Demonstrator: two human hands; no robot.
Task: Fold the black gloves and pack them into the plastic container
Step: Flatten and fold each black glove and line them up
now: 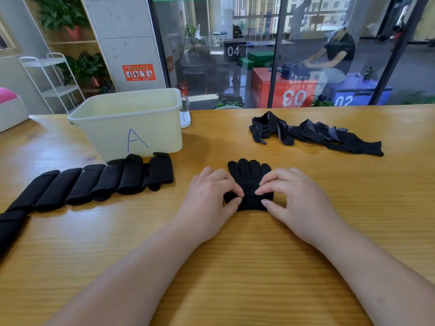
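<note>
A black glove point(249, 177) lies flat at the middle of the wooden table point(235, 255), fingers pointing away from me, its cuff end rolled up towards them. My left hand point(209, 198) pinches the left end of the roll between thumb and forefinger. My right hand point(296, 201) pinches the right end the same way. A row of several folded black gloves point(94, 182) lies to the left. A loose heap of unfolded black gloves point(315, 134) sits at the far right. The pale plastic container point(131, 123), marked "A", stands at the back left.
A white woven basket point(11, 111) with something pink in it sits at the table's far left edge. A small white object point(185, 116) stands just behind the container's right side. Glass panels rise beyond the table's far edge.
</note>
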